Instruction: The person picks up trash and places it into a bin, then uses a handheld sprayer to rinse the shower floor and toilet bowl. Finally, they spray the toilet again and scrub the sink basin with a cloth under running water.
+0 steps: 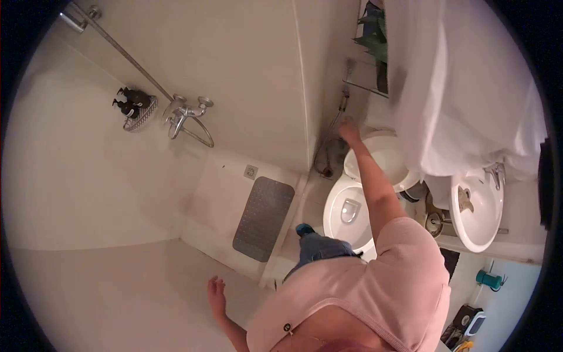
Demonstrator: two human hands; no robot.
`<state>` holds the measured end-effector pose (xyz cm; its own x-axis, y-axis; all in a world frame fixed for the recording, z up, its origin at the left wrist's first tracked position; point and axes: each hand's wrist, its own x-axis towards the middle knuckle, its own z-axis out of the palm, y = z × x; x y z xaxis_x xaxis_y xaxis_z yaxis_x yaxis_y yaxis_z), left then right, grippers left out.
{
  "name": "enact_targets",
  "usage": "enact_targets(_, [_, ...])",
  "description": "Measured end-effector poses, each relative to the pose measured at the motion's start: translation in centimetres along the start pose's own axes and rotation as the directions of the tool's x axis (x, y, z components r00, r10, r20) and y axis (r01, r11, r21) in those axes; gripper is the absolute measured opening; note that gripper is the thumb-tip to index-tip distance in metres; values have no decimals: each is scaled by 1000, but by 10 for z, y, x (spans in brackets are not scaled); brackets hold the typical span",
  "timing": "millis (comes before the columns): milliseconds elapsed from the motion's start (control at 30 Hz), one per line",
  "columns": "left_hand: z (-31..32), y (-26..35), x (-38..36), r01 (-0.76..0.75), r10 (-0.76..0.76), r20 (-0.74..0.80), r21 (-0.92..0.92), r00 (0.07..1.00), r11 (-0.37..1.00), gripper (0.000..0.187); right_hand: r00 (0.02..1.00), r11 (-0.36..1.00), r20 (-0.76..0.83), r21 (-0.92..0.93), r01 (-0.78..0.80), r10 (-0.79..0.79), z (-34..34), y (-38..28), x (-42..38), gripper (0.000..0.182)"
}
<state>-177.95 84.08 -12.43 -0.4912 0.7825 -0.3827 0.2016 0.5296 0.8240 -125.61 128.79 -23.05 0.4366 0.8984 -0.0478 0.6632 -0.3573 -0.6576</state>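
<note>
Apparently, the right hand (349, 130) is being held out at the far side of the toilet, beside the raised lid (388, 158) and near the thin hose (342, 105); whether either one is being touched cannot be told. Whether its fingers are being kept apart or closed on something also cannot be told, because they are being shown too small and blurred. The left hand (216, 298) is being held well apart from the toilet, with the fingers slightly bent and a little apart, and nothing is being seen in them

The main risk is being created, in judgement, by the long reach. If the lid is being pushed by the forearm, it could be brought down on the toilet bowl (329, 214), or on the arm itself. If the hose is being caught by the fingers, its loop could be pulled out of place. Balance is also being put in some danger, since weight is being leaned forward and no firm support is being seen under the left hand. The pale cloth (469, 76) is being hung near the lid, so it could be brushed by the right arm if this arm is being drawn aside carelessly
</note>
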Motion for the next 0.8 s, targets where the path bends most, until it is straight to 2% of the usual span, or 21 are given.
enact_targets(33, [-2, 1, 1, 28, -27, -6, 71, 1000, 997, 30, 995, 995, -33, 38, -93, 94, -1, -1, 20, 49])
enact_targets(133, [-13, 5, -17, 131, -130, -20, 242, 991, 961, 30, 988, 993, -93, 1, -121, 121, 4, 11, 76, 58])
enact_targets(200, [-14, -3, -24, 191, -198, -6, 294, 980, 936, 30, 984, 996, -177, -80, -27, 12, 14, 24, 102, 66])
enact_targets(267, [-23, -37, -22, 302, -323, 9, 331, 947, 894, 34, 999, 999, 38, -37, -17, 19, -5, -3, 103, 74])
enact_targets(333, [-26, -114, -17, 245, -248, -91, 665, 964, 705, 40, 992, 990, 38, -62, 123, -121, 21, 21, 130, 67])
enact_targets(367, [-26, -122, -15, -66, -116, 167, 799, 979, 598, 46, 980, 980, 42, -42, 194, -192, 38, 33, 153, 64])
enact_targets(400, [-4, -104, -19, 347, -365, -94, 596, 926, 724, 46, 968, 969, 49, 1, 247, -247, 48, 41, 172, 60])
enact_targets(433, [5, -81, -20, 357, -382, -102, 629, 919, 691, 46, 961, 959, 36, 75, 272, -275, 53, 55, 191, 57])
enact_targets(467, [17, -57, -24, 241, -258, -70, 645, 964, 725, 43, 955, 941, 21, 177, 288, -296, 57, 65, 208, 54])
enact_targets(500, [29, -29, -31, 293, -255, -149, 563, 956, 773, 39, 950, 908, -7, 290, 301, -312, 61, 71, 221, 51])
enact_targets(567, [36, 2, -37, 351, -333, -120, 440, 935, 827, 35, 926, 816, -99, 446, 368, -363, 62, 73, 231, 44])
enact_targets(600, [37, -2, -44, 370, -346, -137, 427, 928, 825, 35, 909, 784, -146, 465, 411, -390, 61, 74, 233, 42])
enact_targets(667, [34, -13, -46, 373, -348, -139, 416, 927, 829, 34, 857, 801, -240, 309, 514, -457, 41, 55, 205, 43])
enact_targets(733, [31, -14, -44, 384, -362, -142, 474, 921, 792, 34, 871, 776, -262, 397, 490, -415, 25, 36, 183, 49])
enact_targets(800, [33, -17, -44, 371, -344, -146, 474, 927, 799, 34, 777, 818, -356, 55, 572, -519, 12, 29, 132, 53])
